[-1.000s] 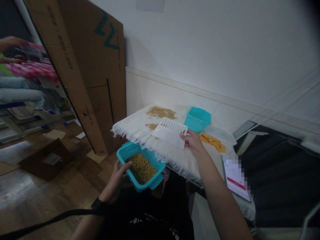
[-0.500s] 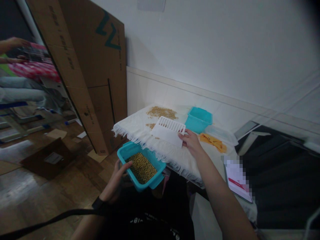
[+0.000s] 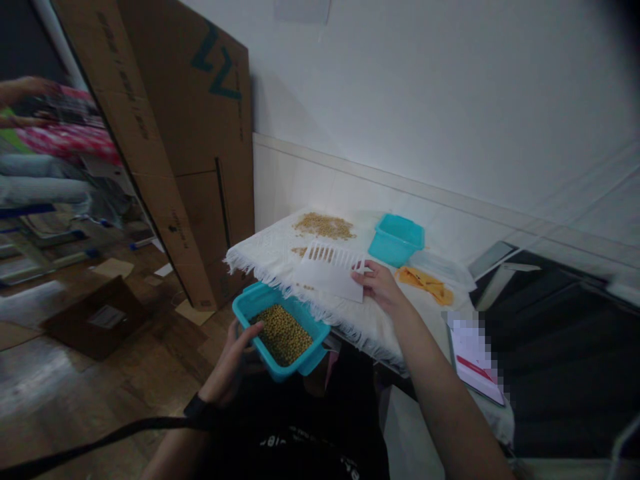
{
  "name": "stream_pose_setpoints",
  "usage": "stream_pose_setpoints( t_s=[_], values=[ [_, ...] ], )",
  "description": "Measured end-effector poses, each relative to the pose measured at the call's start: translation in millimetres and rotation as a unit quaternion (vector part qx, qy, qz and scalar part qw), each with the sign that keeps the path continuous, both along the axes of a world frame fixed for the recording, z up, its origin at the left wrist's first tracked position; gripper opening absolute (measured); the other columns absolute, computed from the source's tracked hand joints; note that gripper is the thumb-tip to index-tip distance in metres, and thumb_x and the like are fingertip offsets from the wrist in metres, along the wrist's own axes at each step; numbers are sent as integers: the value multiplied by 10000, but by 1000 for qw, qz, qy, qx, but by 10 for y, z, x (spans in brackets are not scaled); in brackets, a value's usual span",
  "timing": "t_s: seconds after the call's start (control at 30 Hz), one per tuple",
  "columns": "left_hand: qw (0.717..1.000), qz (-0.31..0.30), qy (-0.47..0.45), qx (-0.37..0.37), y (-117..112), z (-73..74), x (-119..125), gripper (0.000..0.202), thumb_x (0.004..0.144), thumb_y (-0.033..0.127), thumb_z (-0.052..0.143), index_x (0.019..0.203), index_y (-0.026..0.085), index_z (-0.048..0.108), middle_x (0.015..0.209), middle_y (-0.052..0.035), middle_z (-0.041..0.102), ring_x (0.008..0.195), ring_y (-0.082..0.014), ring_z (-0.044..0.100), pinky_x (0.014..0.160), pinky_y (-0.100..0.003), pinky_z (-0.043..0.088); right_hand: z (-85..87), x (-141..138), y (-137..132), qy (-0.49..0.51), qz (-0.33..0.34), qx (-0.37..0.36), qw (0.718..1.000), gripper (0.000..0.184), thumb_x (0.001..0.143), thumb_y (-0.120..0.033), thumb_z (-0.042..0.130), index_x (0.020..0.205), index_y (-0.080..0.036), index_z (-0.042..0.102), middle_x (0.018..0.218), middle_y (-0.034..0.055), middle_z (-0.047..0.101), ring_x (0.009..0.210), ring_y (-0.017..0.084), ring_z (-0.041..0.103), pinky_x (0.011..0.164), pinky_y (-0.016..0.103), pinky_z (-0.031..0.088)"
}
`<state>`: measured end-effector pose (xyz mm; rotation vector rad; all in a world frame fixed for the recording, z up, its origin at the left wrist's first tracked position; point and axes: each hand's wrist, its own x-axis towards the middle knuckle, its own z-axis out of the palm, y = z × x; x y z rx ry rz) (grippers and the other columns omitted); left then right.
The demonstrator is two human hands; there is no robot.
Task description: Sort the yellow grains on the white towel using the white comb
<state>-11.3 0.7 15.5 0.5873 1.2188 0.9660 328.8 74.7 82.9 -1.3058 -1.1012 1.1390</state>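
Observation:
My left hand [image 3: 239, 357] grips the side of a teal plastic bin [image 3: 243, 308], thumb over the rim. Dried beans [image 3: 287, 337], yellowish green, partly fill this bin, which is held just below the front edge of the table. In my right hand [image 3: 377, 283] is a white slotted plastic scraper [image 3: 330, 280], gripped at its right side and lying low over the cloth. Its slots point away from me, and a few beans show at its near left part. Behind it more loose beans [image 3: 325, 225] are spread on the white fringed tablecloth [image 3: 267, 253].
A second teal bin [image 3: 397, 250] stands at the back, beside a clear plastic lid [image 3: 450, 268] and an orange cloth [image 3: 427, 285]. A tablet [image 3: 477, 373] lies on the right. A tall cardboard box [image 3: 200, 167] stands left of the table; farther left another person's hand [image 3: 30, 90] shows.
The scraper in my right hand has moved slightly left and towards me, down nearer the table edge. The bin in my left hand has shifted only a little left.

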Motion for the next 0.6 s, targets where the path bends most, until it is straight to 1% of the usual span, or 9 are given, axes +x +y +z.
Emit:
stream_pose_setpoints(
  t_s=[0.1, 0.17, 0.27, 0.47, 0.53, 0.6],
  values=[
    [1000, 2, 0, 0, 4, -10, -5, 876, 780, 535, 827, 1520, 398, 379, 1322, -121, 666, 852, -272, 778, 742, -486, 663, 7, -16, -28, -4, 44, -4, 999, 600, 485, -483, 995, 938, -228, 696, 839, 45, 792, 717, 241, 742, 616, 334, 597],
    [1000, 5, 5, -4, 7, -10, -6, 884, 766, 537, 838, 1514, 382, 392, 1286, -124, 673, 832, -271, 776, 738, -488, 663, 7, -20, -33, -2, 51, -7, 999, 593, 483, -472, 999, 931, -226, 699, 846, 46, 794, 721, 239, 742, 622, 331, 596],
    [1000, 8, 13, -8, 13, -6, -5, 893, 765, 539, 835, 1519, 381, 382, 1276, -128, 672, 841, -280, 773, 726, -489, 662, 5, -11, -19, 16, 25, 1, 1000, 602, 470, -467, 1004, 927, -224, 697, 836, 44, 793, 737, 239, 743, 644, 335, 601],
    [1000, 9, 16, -8, 16, -5, -1, 891, 785, 531, 816, 1538, 389, 361, 1290, -128, 675, 845, -285, 777, 689, -466, 660, 5, 26, 39, 50, -72, 41, 995, 668, 421, -465, 1003, 958, -240, 675, 827, 25, 788, 771, 258, 751, 680, 369, 617],
    [1000, 9, 19, -11, 16, -5, -3, 884, 791, 524, 813, 1540, 387, 363, 1278, -126, 680, 839, -285, 780, 683, -459, 661, 6, 18, 45, 54, -80, 47, 994, 676, 419, -456, 1003, 970, -246, 673, 831, 18, 788, 786, 260, 755, 688, 371, 620],
    [1000, 7, 14, -12, 16, -8, -7, 888, 790, 516, 818, 1541, 385, 362, 1269, -125, 686, 840, -288, 782, 694, -468, 662, 4, -5, 45, 52, -66, 47, 995, 673, 433, -451, 1003, 984, -250, 673, 861, 17, 796, 800, 256, 759, 701, 373, 625]
  ],
)
